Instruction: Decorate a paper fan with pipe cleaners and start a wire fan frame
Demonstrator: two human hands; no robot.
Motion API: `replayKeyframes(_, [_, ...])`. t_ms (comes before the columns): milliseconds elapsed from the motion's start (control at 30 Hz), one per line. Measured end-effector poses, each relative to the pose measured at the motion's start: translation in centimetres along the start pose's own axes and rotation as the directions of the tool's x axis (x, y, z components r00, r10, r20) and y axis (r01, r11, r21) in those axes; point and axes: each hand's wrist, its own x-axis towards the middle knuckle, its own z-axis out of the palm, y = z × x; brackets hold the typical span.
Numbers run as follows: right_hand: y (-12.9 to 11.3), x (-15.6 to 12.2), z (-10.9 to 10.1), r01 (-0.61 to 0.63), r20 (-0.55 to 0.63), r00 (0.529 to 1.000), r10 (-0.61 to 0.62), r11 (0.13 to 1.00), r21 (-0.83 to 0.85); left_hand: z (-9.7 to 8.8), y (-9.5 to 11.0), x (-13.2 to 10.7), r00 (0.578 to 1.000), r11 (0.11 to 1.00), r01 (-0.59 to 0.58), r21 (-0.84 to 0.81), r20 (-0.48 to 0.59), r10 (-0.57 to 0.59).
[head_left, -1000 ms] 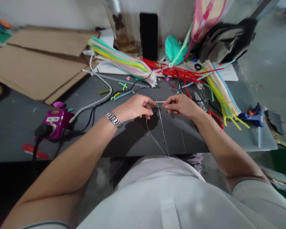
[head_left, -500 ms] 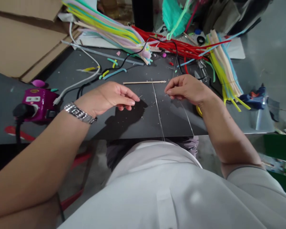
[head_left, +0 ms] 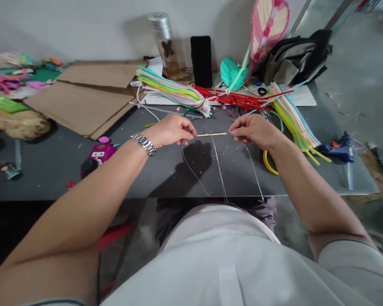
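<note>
My left hand (head_left: 170,128), with a metal watch on the wrist, pinches one end of a thin pale stick (head_left: 212,134) and a thin wire (head_left: 194,172) that curves down toward the table's front edge. My right hand (head_left: 253,129) pinches near the stick's other end and holds another thin wire (head_left: 253,170). A third straight wire (head_left: 219,168) lies under the stick, running toward my body. Both hands hover just above the dark grey table (head_left: 166,178).
Bundles of coloured pipe cleaners (head_left: 175,89), red ones (head_left: 242,98) and yellow-cream ones (head_left: 292,117) lie behind the hands. A blue glue gun (head_left: 336,151) sits right, a magenta power strip (head_left: 98,154) left. Cardboard sheets (head_left: 86,95), a black phone (head_left: 201,59), a bottle (head_left: 166,42) and a bag (head_left: 293,59) stand at the back.
Both hands have closed on the ends of the stick, which lay on the table half a second ago. The camera tilted up, showing more of the back wall.
</note>
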Motion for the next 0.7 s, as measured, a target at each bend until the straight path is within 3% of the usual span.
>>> replayKeyframes(233, [0.8,3.2,0.6,0.037,-0.066,0.996,-0.053,0.974,-0.225,1.7,-0.5,3.8,0.997,0.995,-0.079,0.065,0.021,0.077])
replayKeyframes(433, [3.2,5.3,1.3,0.148,-0.072,0.977,-0.199,0.886,-0.439,2.7,-2.3,5.5,0.977,0.952,-0.164,0.258,-0.09,0.193])
replayKeyframes(700, [5.0,5.2,2.4,0.214,-0.101,0.935,-0.341,0.765,-0.607,4.1,-3.6,6.5,0.928,0.923,-0.264,0.279,-0.189,0.323])
